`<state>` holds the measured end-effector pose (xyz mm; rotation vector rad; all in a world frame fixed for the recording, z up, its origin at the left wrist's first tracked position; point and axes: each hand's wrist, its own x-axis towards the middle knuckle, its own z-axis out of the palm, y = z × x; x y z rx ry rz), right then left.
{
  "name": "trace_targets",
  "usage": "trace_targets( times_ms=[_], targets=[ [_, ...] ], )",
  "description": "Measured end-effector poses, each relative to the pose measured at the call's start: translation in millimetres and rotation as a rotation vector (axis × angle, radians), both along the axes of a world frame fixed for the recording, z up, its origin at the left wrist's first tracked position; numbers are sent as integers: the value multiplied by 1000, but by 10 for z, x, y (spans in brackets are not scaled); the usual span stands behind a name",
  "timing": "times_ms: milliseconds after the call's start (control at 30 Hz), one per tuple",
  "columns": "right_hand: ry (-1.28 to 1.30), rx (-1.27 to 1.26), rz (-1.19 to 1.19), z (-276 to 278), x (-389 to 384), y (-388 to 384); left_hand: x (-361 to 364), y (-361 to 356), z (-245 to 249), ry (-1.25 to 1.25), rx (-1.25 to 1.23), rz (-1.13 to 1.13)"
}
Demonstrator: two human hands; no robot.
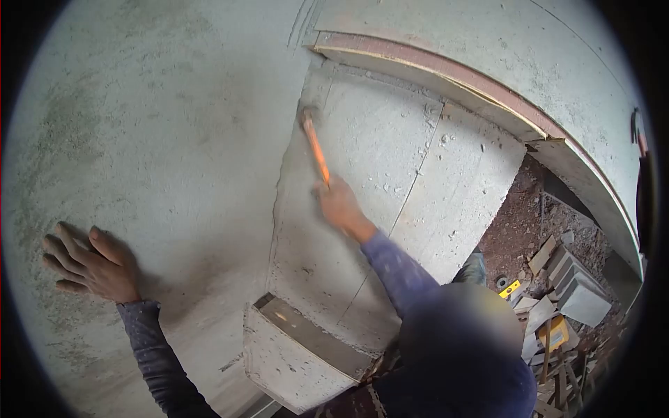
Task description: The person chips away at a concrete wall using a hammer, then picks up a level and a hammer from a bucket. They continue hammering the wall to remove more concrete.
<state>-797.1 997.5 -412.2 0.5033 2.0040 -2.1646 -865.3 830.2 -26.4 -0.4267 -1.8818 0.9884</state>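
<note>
My right hand (pixel 343 209) is wrapped round the orange handle of a hammer (pixel 318 155). The hammer's head is smeared by motion, close to the ragged edge where the grey plastered wall (pixel 188 104) meets a pale board surface (pixel 376 125). Flat against that wall at the left lies my left hand (pixel 94 265), fingers spread and holding nothing. Small chips and crumbs lie scattered over the pale boards, which have a thin seam between them.
A ledge with a reddish edge (pixel 446 70) curves across the upper right. Below my right arm sits a pale box-like block (pixel 300 348). Rubble ground at the right carries a yellow level (pixel 510 289), stacked grey tiles (pixel 584 299) and scrap wood. A blurred patch covers dark blue clothing.
</note>
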Motion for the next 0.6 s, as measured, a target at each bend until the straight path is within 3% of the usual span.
trace_targets(
  times_ms=[133, 200, 267, 300, 367, 433, 500, 533, 600],
  targets=[
    [43, -96, -44, 610, 270, 726, 100, -43, 8, -35, -11, 57],
    [2, -250, -352, 917, 220, 1054, 18, 23, -42, -10, 21, 44],
    [320, -770, -755, 1182, 33, 1278, 18, -3, -18, -22, 1, 38],
    [328, -771, -756, 1108, -143, 1274, -3, -10, -32, -9, 0, 27],
    [883, -619, -1152, 922, -449, 1059, 19, -9, -24, 1, -11, 51],
    [299, -687, -1036, 309, -617, 118, 7, -24, -27, 5, -6, 48],
    [426, 437, -396, -184, -346, -209, 26, -46, 16, -5, -13, 32],
    [425, 445, -403, -80, -255, -7, 6, -61, -7, -9, -3, 32],
    [67, -124, -171, 504, 2, 636, 41, -53, 3, -6, -16, 54]
  ],
)
